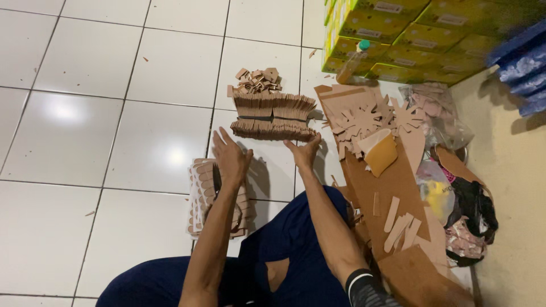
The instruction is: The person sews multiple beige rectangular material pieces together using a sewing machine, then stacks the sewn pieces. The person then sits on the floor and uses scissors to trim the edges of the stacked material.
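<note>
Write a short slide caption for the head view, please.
Both hands, left hand and right hand, reach toward a banded cardboard bundle on the tiled floor.

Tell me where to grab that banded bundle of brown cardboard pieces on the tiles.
Probably grip the banded bundle of brown cardboard pieces at its two short ends, coming from left and right. It lies long and flat, and the dark band runs lengthwise, so end pressure should keep the fanned pieces packed together.

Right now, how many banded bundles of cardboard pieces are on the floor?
2. One banded bundle lies ahead of both hands, the right hand touching its near edge. The second bundle lies under the left hand. Others may be hidden.
</note>
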`<state>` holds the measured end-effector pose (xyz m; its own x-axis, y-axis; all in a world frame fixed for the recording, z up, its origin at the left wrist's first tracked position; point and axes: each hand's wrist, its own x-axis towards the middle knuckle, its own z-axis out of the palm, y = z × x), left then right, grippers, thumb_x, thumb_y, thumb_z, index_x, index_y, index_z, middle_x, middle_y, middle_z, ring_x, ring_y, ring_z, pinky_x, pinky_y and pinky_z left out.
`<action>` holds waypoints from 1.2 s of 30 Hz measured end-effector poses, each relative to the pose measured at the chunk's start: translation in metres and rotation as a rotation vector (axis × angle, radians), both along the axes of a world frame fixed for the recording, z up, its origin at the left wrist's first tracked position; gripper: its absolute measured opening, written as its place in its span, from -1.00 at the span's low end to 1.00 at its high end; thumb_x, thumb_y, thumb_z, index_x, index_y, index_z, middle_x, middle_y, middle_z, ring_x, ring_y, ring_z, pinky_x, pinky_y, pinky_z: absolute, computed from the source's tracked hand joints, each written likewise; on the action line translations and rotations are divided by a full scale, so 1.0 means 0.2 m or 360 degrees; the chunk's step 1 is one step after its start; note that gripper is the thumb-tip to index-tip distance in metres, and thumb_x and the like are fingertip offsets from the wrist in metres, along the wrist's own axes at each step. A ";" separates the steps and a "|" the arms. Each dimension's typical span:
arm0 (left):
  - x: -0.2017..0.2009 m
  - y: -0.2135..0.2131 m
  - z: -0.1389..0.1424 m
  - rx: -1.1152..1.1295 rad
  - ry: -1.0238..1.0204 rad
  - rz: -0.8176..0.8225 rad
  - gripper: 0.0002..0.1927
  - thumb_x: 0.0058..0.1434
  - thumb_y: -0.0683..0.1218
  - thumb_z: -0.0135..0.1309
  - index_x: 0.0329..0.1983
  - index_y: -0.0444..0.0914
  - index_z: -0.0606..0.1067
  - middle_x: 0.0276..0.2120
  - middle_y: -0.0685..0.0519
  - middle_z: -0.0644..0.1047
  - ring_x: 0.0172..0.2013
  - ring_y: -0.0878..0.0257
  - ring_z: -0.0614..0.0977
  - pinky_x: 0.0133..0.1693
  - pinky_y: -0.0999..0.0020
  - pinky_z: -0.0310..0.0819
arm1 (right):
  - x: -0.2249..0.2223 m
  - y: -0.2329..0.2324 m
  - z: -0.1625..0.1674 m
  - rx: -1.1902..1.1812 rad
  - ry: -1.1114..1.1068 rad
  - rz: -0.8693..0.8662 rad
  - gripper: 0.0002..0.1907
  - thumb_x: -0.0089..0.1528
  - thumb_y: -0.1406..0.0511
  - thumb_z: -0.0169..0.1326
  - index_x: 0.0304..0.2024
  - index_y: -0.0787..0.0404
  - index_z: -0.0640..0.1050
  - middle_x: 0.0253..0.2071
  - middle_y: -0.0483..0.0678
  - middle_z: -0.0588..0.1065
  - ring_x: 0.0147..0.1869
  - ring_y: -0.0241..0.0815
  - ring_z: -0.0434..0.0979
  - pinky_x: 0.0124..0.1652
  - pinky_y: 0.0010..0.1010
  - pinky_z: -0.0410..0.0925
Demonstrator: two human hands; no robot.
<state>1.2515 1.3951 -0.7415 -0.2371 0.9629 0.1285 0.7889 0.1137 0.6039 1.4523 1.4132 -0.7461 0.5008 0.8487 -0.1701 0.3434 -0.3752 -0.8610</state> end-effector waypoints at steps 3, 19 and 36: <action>0.08 0.14 -0.01 -0.0142 -0.0413 0.0041 0.38 -0.10 -0.05 0.51 0.47 -0.48 -0.28 0.31 -0.62 0.07 0.28 -0.45 0.28 0.28 -0.11 0.24 | 0.00 0.06 -0.04 0.0142 0.0417 0.0061 0.24 -0.08 0.20 0.45 0.43 0.34 -0.04 0.27 0.28 0.29 0.20 0.11 0.52 0.21 -0.19 0.42; -0.02 0.77 -0.31 0.0258 -0.0875 0.0078 -0.41 0.03 -0.16 0.39 0.05 -0.42 0.35 -0.18 -0.14 0.57 -0.22 0.10 0.63 -0.11 0.24 0.57 | -0.09 0.50 -0.35 0.0282 0.0146 0.0090 -0.12 0.13 0.24 0.32 0.32 0.38 0.12 -0.07 0.19 0.53 0.01 0.03 0.61 -0.04 -0.25 0.49; 0.27 1.58 -0.35 0.0184 -0.0847 -0.0021 -0.42 0.08 -0.05 0.41 0.06 -0.38 0.40 -0.21 -0.10 0.62 -0.24 0.08 0.63 -0.11 0.20 0.53 | 0.23 1.35 -0.42 0.0383 -0.0678 -0.0015 -0.56 0.34 0.19 0.10 0.06 0.45 0.40 -0.07 0.29 0.54 0.03 0.30 0.51 0.01 0.00 0.32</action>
